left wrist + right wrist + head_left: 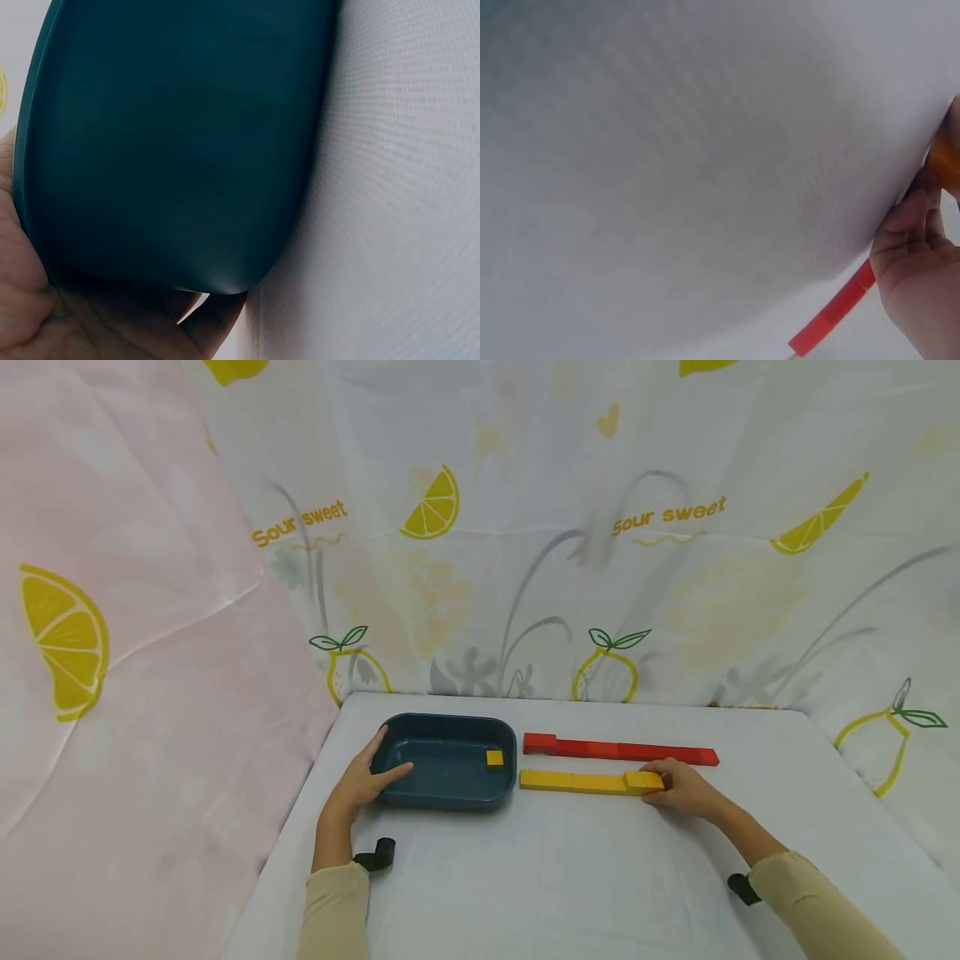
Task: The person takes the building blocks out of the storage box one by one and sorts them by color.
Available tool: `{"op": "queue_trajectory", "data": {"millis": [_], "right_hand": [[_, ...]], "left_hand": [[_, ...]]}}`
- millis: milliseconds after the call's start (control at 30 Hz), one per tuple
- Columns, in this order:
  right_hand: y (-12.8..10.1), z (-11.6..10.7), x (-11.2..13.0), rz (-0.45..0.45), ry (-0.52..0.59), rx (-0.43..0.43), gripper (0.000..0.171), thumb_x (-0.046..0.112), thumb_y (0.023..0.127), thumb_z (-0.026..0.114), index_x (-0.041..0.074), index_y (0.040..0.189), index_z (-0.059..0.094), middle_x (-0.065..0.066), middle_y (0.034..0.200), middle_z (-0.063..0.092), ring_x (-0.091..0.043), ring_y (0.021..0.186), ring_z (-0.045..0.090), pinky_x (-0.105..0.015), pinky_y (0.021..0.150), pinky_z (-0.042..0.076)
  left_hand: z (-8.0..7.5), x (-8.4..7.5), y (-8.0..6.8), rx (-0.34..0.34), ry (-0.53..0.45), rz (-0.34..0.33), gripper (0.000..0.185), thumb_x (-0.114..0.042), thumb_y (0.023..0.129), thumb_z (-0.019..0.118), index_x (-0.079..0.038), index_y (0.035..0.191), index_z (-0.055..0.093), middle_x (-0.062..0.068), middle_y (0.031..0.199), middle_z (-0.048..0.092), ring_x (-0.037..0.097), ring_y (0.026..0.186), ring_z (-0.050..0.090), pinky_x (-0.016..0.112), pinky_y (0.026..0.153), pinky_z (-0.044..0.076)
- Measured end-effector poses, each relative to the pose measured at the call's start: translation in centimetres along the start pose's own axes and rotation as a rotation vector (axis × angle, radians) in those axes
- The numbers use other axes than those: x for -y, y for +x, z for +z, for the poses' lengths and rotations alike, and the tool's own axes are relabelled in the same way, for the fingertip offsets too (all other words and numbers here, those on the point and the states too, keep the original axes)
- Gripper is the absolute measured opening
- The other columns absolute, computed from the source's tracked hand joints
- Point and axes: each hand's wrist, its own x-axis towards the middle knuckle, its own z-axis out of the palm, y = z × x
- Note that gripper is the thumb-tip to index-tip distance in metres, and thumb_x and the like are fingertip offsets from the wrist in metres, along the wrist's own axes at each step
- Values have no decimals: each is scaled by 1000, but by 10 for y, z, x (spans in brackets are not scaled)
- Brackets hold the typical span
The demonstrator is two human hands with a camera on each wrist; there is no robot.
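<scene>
My left hand [358, 787] holds the left end of a dark blue-green rectangular dish [450, 802], thumb over the near rim and fingers along the outer side. The left wrist view shows the palm against the wall of the dish [180, 150]. One yellow block [495, 759] lies inside, near its right end. Right of the dish runs a row of yellow blocks [573, 782]. At that row's right end my right hand [690, 790] pinches a yellow block [654, 782]; in the right wrist view the fingers partly hide this block [945, 161].
Behind the yellow row lies a roughly parallel row of red blocks [600, 749], its left end block standing higher. All stand on a white-covered table [570, 877]. A lemon-printed curtain [525, 527] hangs behind, with a pink cloth [150, 693] at the left.
</scene>
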Motion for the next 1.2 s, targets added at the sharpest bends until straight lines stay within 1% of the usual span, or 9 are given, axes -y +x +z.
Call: {"op": "queue_trajectory", "data": {"millis": [167, 300, 433, 567, 700, 833, 967, 1067, 1200], "right_hand": [[1, 0, -1, -11, 8, 4, 50, 16, 82, 80, 2, 126, 61, -15, 117, 61, -25, 98, 53, -38, 83, 56], [-4, -3, 3, 29, 30, 29, 71, 21, 80, 83, 3, 138, 48, -23, 128, 54, -33, 108, 54, -44, 88, 58], [-13, -14, 17, 59, -12, 33, 88, 26, 76, 85, 0, 145, 37, -27, 132, 47, -39, 113, 53, -48, 87, 58], [-12, -27, 44, -26, -36, -10, 83, 24, 77, 85, 0, 143, 41, -29, 136, 45, -43, 116, 50, -53, 88, 56], [-3, -30, 72, -97, 23, -51, 73, 24, 80, 82, 4, 141, 47, -25, 136, 51, -42, 120, 51, -51, 91, 56], [6, -17, 99, -131, 182, -22, 67, 27, 83, 80, 5, 140, 50, -22, 133, 57, -40, 119, 55, -35, 88, 59], [18, 5, 126, -170, 337, 16, 61, 26, 85, 79, 7, 137, 54, -20, 127, 59, -39, 117, 57, -21, 85, 56], [29, 20, 145, -224, 379, 35, 56, 24, 86, 78, 9, 135, 56, -17, 125, 61, -37, 115, 58, -20, 87, 55], [42, 37, 165, -268, 380, 73, 55, 23, 86, 78, 7, 135, 56, -16, 127, 61, -37, 116, 59, -33, 94, 56]], "left_hand": [[0, 1, 1, -2, -6, 0, 101, -51, 87, 71, -33, 160, 4, 10, 168, 3, 39, 153, 1, 66, 119, 10], [1, 0, 2, -6, -2, 4, 100, -48, 87, 72, -34, 160, 5, 11, 168, 4, 40, 153, 2, 66, 119, 11], [2, -2, 3, 2, -2, 11, 99, -46, 88, 71, -34, 160, 5, 11, 168, 4, 39, 153, 2, 66, 119, 11], [1, -1, 1, -17, -9, 2, 98, -46, 88, 71, -34, 160, 5, 10, 168, 4, 39, 154, 1, 66, 119, 11], [0, 2, 0, -16, -22, 4, 100, -48, 87, 72, -34, 160, 6, 9, 168, 4, 38, 154, 1, 66, 119, 11], [-2, 2, -1, -16, -19, -3, 99, -46, 87, 72, -34, 160, 5, 10, 168, 3, 39, 153, 0, 66, 119, 11], [-2, 3, -2, -24, -29, -7, 98, -44, 88, 72, -33, 160, 6, 10, 168, 3, 39, 153, 0, 66, 119, 11], [1, 4, -2, -30, -45, 0, 99, -46, 87, 73, -34, 160, 7, 9, 168, 4, 38, 154, 0, 66, 119, 11], [4, 2, -1, -29, -52, 8, 97, -46, 87, 73, -34, 160, 9, 8, 168, 4, 38, 154, 1, 65, 119, 11]]}}
